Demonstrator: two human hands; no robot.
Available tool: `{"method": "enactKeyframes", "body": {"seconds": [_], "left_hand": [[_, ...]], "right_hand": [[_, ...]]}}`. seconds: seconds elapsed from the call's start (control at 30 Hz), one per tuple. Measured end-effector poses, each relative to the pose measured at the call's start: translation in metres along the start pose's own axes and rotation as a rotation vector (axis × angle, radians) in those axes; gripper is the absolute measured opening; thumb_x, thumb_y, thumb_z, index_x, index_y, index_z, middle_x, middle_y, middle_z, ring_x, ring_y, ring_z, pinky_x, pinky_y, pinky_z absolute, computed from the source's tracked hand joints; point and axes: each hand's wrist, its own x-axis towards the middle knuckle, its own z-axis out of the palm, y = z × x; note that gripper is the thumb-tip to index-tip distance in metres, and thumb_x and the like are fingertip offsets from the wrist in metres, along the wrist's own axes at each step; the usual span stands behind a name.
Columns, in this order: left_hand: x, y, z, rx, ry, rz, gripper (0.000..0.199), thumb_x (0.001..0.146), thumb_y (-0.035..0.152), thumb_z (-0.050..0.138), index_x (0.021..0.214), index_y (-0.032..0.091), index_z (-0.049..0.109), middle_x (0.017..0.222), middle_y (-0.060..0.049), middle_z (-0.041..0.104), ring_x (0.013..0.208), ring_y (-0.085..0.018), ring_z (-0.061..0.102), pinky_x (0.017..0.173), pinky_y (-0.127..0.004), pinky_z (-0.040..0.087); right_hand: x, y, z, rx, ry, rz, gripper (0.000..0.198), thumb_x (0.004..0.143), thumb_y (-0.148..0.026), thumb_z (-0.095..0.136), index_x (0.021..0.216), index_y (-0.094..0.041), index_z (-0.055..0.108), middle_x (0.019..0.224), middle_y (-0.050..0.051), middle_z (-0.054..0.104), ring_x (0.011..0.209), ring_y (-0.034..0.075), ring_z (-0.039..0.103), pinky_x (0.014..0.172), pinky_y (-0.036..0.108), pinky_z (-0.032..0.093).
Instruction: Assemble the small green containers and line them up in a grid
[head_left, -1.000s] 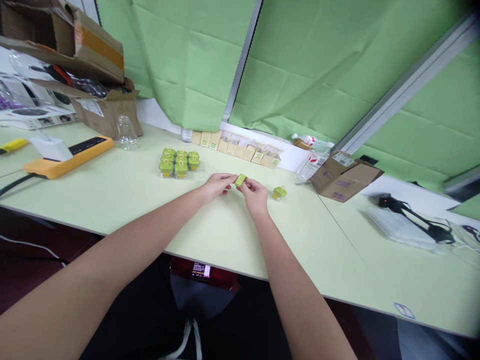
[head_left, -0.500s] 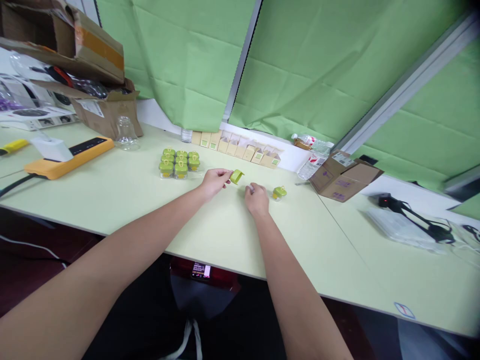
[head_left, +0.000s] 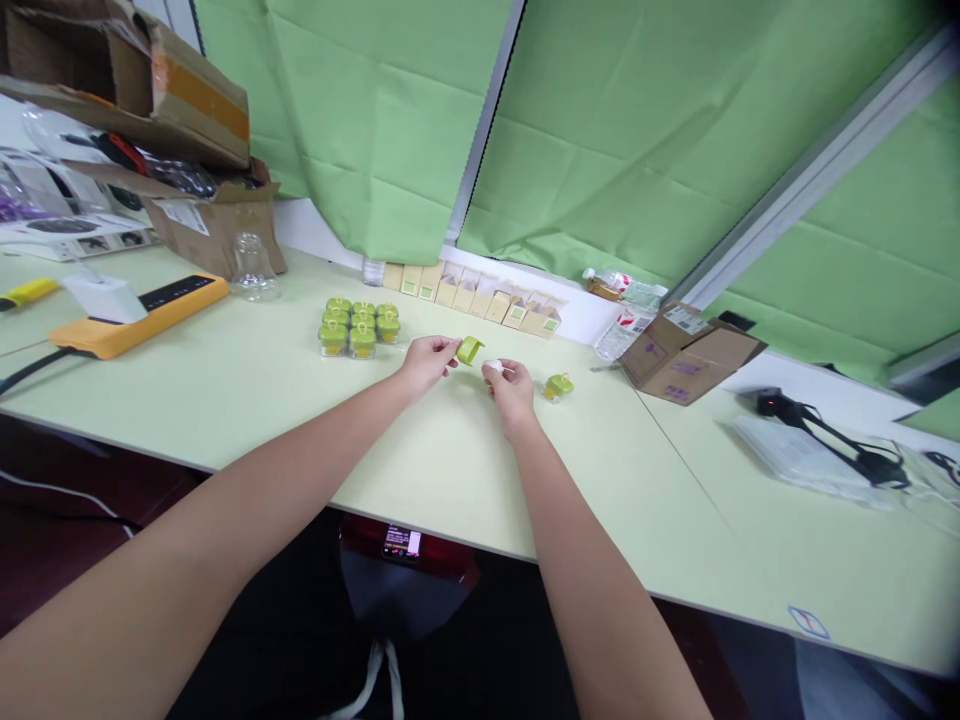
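Between the thumb and fingers of my left hand [head_left: 429,364] is a green plastic lid [head_left: 469,350], tilted so its hollow side faces right. My right hand [head_left: 513,388] pinches a small white piece [head_left: 493,366], partly covered by the fingertips; its kind I cannot make out. The two held things are close together but apart, just above the table. Right of my right hand stands a small clear jar with a green lid [head_left: 559,386]. Several similar green-lidded jars [head_left: 362,338] stand grouped to the left of my left hand.
A row of small cardboard boxes [head_left: 480,298] lines the wall. Plastic bottles [head_left: 621,332] lie beside a brown carton [head_left: 679,355] at right. On the left are an orange power strip [head_left: 165,305], a clear glass vessel [head_left: 253,270] and a stacked cardboard box [head_left: 199,90].
My right hand has turned and risen slightly, bringing the white piece into clearer view near the lid. My left hand has shifted a little left with the green lid.
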Motion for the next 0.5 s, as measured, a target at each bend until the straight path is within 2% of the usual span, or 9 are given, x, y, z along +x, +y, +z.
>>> {"method": "enactKeyframes", "body": {"seconds": [0.07,0.2,0.4,0.5], "left_hand": [[0.000,0.000,0.000,0.007,0.005,0.002,0.021,0.084,0.034,0.065,0.082,0.013,0.069,0.077,-0.005,0.068,0.064,-0.011,0.060,0.051,-0.020,0.044],[0.001,-0.001,0.000,0.014,0.011,0.010,0.022,0.084,0.035,0.064,0.082,0.014,0.069,0.075,-0.005,0.067,0.064,-0.011,0.060,0.051,-0.021,0.044],[0.002,-0.002,-0.001,0.009,0.019,0.030,0.021,0.084,0.034,0.064,0.080,0.014,0.068,0.070,-0.003,0.064,0.062,-0.011,0.058,0.049,-0.020,0.042],[0.003,-0.004,-0.001,0.006,0.018,0.047,0.021,0.083,0.035,0.066,0.080,0.014,0.067,0.068,-0.003,0.062,0.061,-0.011,0.057,0.049,-0.020,0.042]], "right_hand": [[-0.002,-0.004,0.000,0.111,-0.083,0.061,0.047,0.065,-0.047,0.070,0.100,-0.019,0.058,0.090,0.006,0.069,0.075,0.017,0.064,0.059,0.025,0.050],[-0.007,-0.013,-0.004,0.250,-0.206,0.107,0.041,0.070,-0.049,0.066,0.099,-0.020,0.062,0.102,0.008,0.071,0.081,0.018,0.067,0.059,0.025,0.052],[-0.008,-0.015,-0.006,0.462,-0.279,0.199,0.030,0.070,-0.035,0.069,0.096,-0.020,0.067,0.098,0.007,0.072,0.087,0.022,0.070,0.067,0.028,0.056],[-0.011,-0.018,-0.005,0.495,-0.300,0.210,0.032,0.071,-0.030,0.070,0.101,-0.020,0.067,0.099,0.006,0.072,0.088,0.020,0.069,0.071,0.029,0.056]]}}
